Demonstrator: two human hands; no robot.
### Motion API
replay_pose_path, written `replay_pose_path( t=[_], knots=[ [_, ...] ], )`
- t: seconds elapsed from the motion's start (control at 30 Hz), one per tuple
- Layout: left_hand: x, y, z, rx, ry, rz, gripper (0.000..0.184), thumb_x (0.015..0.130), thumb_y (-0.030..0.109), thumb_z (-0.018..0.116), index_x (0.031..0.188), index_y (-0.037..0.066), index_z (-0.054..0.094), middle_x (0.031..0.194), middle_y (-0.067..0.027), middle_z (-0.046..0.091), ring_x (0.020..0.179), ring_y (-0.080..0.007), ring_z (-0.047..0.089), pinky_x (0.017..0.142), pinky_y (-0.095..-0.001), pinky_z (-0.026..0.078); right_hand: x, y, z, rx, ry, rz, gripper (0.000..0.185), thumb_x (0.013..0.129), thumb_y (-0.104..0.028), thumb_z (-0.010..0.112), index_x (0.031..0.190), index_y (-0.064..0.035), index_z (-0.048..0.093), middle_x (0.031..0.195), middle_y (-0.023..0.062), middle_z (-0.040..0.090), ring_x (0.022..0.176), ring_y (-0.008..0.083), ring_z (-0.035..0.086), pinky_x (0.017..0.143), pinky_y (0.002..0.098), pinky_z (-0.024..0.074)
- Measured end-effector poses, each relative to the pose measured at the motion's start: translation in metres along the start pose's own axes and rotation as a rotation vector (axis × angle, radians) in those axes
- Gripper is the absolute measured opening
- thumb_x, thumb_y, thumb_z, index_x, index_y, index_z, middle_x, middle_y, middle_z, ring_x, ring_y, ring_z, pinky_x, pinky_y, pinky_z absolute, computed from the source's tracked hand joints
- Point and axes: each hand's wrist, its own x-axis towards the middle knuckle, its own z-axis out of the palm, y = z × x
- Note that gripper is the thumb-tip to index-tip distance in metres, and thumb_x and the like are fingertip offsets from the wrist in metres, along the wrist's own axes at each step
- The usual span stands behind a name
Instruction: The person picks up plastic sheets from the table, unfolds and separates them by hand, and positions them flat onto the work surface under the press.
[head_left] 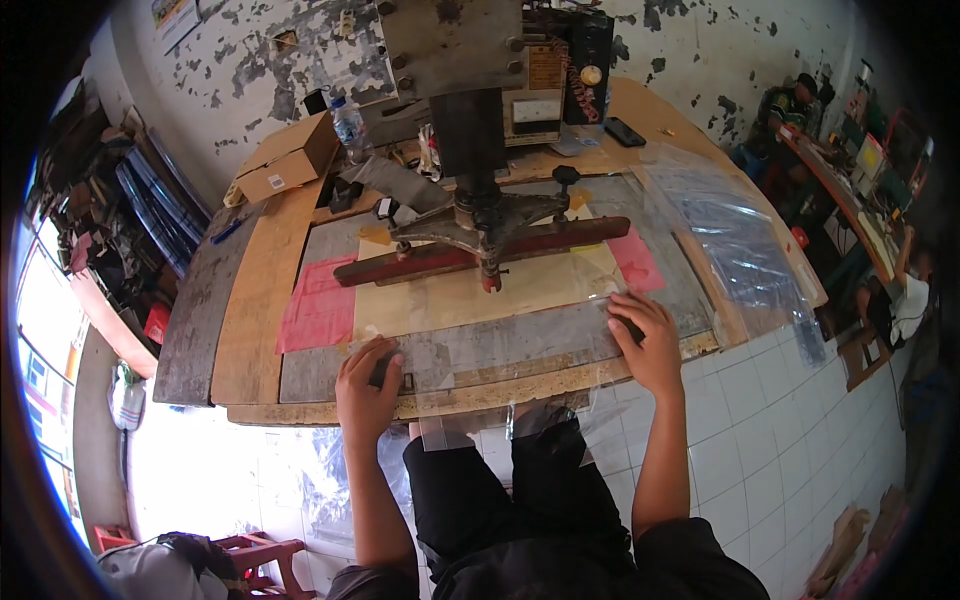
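A clear plastic sheet (500, 374) lies across the front of the worktable and hangs over its edge above my lap. My left hand (368, 388) is at the sheet's left side, fingers curled and closed on it; the exact grip is hard to see through the clear film. At the right side my right hand (648, 342) pinches the sheet between thumb and fingers. Beyond the hands, a pale yellow board (440, 303) lies flat with pink sheets (318, 302) at its ends. Above it stands a press head with a long red-brown bar (420, 262).
A cardboard box (285, 160) and a water bottle (348, 125) stand at the back left. A phone (625, 132) lies at the back right. Stacked clear plastic sheets (735, 240) cover the right side. Other people (795, 105) sit at a bench on the far right.
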Motion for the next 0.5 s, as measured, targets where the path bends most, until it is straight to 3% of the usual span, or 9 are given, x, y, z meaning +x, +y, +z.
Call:
replay_pose_path(
  t=[0.5],
  knots=[
    [-0.0009,-0.0021,0.0000,-0.025,0.001,0.004,0.023,0.097,0.020,0.074,0.113,0.004,0.079,0.122,-0.0154,0.077,0.121,-0.0345,0.070,0.107,-0.0455,0.050,-0.0001,0.0030,0.0007,-0.010,-0.020,0.003,0.025,0.100,-0.027,0.072,0.113,-0.0062,0.079,0.132,0.0063,0.075,0.137,0.0298,0.060,0.119,0.0483,0.0398]
  ],
)
